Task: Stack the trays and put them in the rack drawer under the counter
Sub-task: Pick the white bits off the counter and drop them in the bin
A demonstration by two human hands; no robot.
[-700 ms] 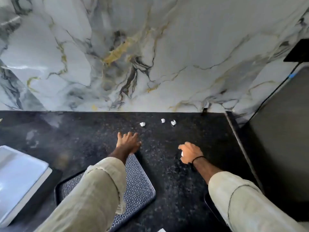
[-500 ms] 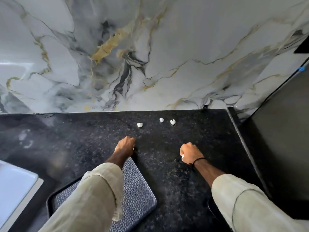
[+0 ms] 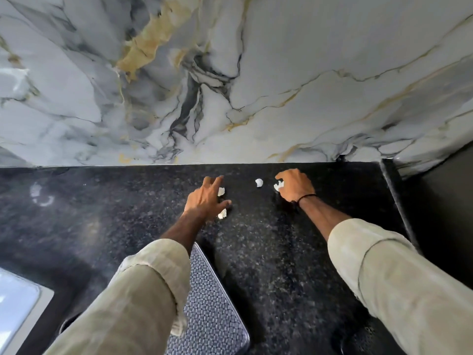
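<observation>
A black speckled granite counter (image 3: 281,265) stretches wide, mostly bare, closed off at the back by a white marble-patterned wall with grey and gold veins (image 3: 256,85). Near that wall lie small crumpled white paper scraps (image 3: 259,182), with open counter between them. The left hand (image 3: 204,201), fingers spread, and the right hand (image 3: 297,185), curled, occupy this back strip among the scraps. A grey woven-pattern tray with rounded corners (image 3: 212,316) covers the near middle, partly under the left sleeve. A white flat-topped object (image 3: 18,303) blocks the near left corner. A dark upright panel (image 3: 448,213) bounds the right side.
</observation>
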